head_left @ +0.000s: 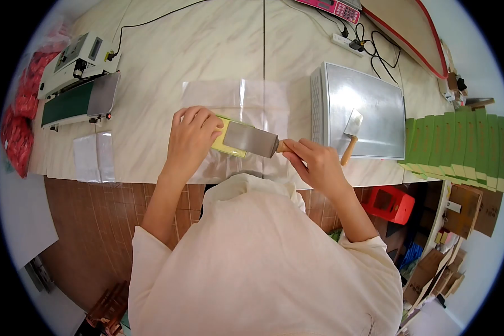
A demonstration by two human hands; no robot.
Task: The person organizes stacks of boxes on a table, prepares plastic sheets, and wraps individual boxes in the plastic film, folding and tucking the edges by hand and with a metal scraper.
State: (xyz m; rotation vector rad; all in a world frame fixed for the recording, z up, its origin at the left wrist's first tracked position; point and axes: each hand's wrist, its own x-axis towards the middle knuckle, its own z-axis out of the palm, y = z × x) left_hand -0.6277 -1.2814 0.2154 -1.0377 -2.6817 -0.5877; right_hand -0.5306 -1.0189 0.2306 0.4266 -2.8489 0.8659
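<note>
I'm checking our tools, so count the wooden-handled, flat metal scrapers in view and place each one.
2. One wooden-handled, flat metal scraper is in the right hand; the other lies on the silver, flat-topped metal box. More could be hidden.

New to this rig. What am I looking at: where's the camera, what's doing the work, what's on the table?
No machine arm here: a person works bare-handed, filmed by one head-worn camera looking forward and down. That's why the wearer's pale shirt fills the lower middle.

The right hand holds a wide-bladed scraper by its wooden handle, blade over a flat yellow piece. The left hand touches that piece's other end; how firmly, I can't tell.

Beneath is clear plastic on the marbled table. To the right, a metal box carries a second scraper, near a row of green boxes. A machine with a green belt stands at left.
</note>
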